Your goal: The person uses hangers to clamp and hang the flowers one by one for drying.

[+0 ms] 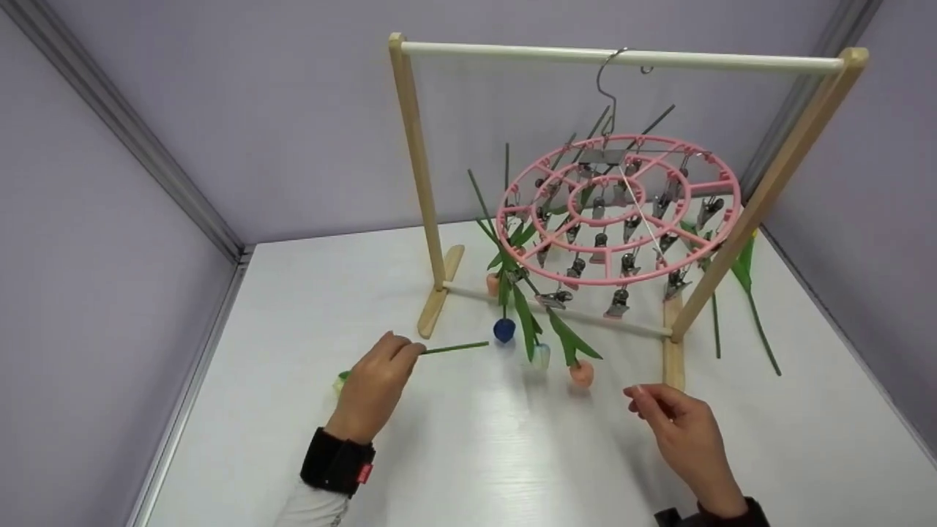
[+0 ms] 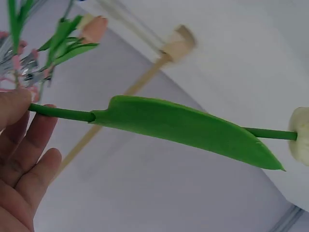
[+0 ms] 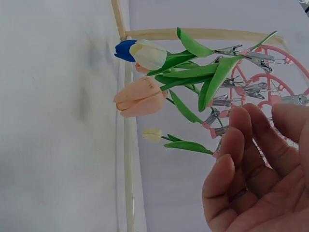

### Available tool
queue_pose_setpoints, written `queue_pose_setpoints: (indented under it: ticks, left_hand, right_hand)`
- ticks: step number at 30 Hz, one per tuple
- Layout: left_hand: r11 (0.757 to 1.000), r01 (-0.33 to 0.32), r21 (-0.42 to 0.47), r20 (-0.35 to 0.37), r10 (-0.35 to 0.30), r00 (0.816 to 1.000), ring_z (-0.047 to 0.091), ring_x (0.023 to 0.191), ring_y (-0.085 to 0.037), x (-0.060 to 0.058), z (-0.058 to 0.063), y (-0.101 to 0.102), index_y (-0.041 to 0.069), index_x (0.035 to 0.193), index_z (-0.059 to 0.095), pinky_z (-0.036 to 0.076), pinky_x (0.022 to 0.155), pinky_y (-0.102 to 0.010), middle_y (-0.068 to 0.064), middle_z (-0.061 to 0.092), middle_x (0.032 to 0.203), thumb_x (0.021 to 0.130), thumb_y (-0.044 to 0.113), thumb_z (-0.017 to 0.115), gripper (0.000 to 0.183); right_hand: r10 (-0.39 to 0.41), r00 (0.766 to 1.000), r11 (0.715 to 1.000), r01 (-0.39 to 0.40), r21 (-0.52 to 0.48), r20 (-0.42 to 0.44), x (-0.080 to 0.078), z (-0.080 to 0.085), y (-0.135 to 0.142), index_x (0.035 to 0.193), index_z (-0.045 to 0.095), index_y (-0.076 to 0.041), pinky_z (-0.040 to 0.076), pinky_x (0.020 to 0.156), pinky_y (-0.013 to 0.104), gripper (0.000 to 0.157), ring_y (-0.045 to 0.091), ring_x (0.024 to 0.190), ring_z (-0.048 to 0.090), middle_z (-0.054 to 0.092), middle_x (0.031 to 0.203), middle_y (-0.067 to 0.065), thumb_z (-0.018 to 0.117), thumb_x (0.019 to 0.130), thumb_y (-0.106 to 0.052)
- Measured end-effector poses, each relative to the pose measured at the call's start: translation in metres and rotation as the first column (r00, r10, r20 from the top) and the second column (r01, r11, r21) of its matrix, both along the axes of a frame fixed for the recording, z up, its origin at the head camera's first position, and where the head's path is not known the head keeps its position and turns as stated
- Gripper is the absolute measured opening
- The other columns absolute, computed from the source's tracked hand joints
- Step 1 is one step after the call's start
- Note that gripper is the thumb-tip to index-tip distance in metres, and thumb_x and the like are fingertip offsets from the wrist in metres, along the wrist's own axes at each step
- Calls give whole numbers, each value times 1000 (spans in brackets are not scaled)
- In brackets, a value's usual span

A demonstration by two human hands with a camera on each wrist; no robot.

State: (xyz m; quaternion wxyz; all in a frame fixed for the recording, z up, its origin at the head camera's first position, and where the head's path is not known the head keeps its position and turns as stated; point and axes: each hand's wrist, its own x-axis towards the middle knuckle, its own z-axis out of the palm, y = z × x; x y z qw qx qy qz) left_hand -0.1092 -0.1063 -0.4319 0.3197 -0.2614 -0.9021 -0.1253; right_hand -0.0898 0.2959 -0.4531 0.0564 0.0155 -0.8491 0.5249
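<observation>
My left hand (image 1: 377, 384) pinches the green stem of an artificial tulip (image 2: 188, 128) between thumb and fingers. In the left wrist view its single broad leaf and cream bloom stretch away to the right; in the head view the hand covers most of it. My right hand (image 1: 684, 432) holds nothing, its fingers loosely bent, below the front of a round pink clip hanger (image 1: 607, 282). Metal clips (image 1: 618, 301) dangle from the hanger's rings. From its left side hang upside-down tulips, including a blue one (image 1: 504, 330), a whitish one (image 1: 541, 356) and a peach one (image 1: 582, 373).
The hanger hooks over the white top bar (image 1: 512, 51) of a wooden stand (image 1: 417, 161) on a white table (image 1: 293, 293). More green stems (image 1: 765, 333) show at the stand's right leg. Pale walls (image 1: 293, 132) enclose the back and sides.
</observation>
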Motion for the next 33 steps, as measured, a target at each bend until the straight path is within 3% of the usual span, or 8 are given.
queue_pose_setpoints:
  ticks: [4,7,10,14,19,27,33]
  left_hand:
    - [978,35,204,-1,-36,999,66,82,-15,15,27,22,3,97,71,58,71,-24,-6,63,90,78,-9,79,24]
    - [945,41,324,21,-50,999,68,83,-12,25,44,35,3,98,72,57,74,-20,-4,66,93,77,-11,80,27]
    - [902,40,430,61,-73,995,68,84,-10,34,57,47,5,101,72,55,75,-17,-1,68,96,77,-10,80,29]
    - [826,46,562,137,-148,980,67,84,-9,44,69,63,7,105,71,56,74,-23,1,69,97,84,-3,77,24]
    - [740,64,669,197,-260,945,66,83,-8,52,77,84,9,104,70,57,75,-28,3,69,95,89,6,75,16]
    - [684,152,714,184,-392,901,65,83,-9,39,74,114,8,100,68,57,76,-28,3,68,94,89,9,76,14]
    - [649,139,748,215,-435,874,66,84,-9,25,71,124,10,101,68,57,78,-28,2,68,93,91,13,75,12]
  right_hand:
    - [9,1000,1000,-9,-8,2,5,6,-4,98,76,-7,54,67,20,13,14,76,66,72,85,0,64,98,-13]
    - [7,1000,1000,-7,-5,-1,7,9,-7,99,76,-8,54,67,19,13,13,76,66,72,85,-1,64,98,-12]
    - [2,1000,1000,-2,-10,-5,9,11,-10,98,76,-8,53,66,19,12,13,76,66,72,85,-2,65,98,-12]
    - [15,999,1000,-16,-18,-30,13,18,-18,96,77,-11,52,65,20,12,14,75,65,71,84,-2,65,97,-11]
    - [59,995,998,-61,-28,-84,19,27,-30,95,77,-13,53,66,19,12,13,74,65,70,82,-4,66,95,-7]
    - [102,983,992,-112,-59,-153,14,29,-45,96,77,-13,53,67,19,11,13,76,66,70,83,-6,68,94,-7]
    - [161,946,982,-183,-53,-281,10,34,-58,104,77,-19,53,72,18,20,13,83,66,71,93,-6,71,91,-5]
